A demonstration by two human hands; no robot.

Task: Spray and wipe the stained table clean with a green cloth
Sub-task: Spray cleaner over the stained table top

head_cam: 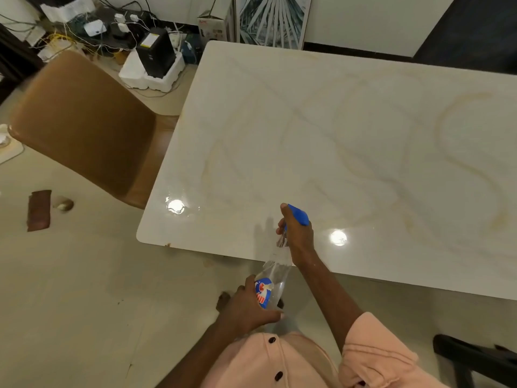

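Note:
A clear spray bottle (275,271) with a blue label and a blue trigger head hangs tilted over the near edge of the white marble table (349,135). My left hand (247,306) grips the bottle's lower body. My right hand (296,232) is wrapped round the neck and the blue spray head, which points out over the tabletop. Yellowish streaks run across the table's right part. No green cloth is in view.
A brown padded chair (84,121) stands at the table's left end. Behind it lie cables, white foam blocks and a black box (155,51). A brown object (39,210) lies on the floor at left. A dark chair part (475,357) shows at bottom right.

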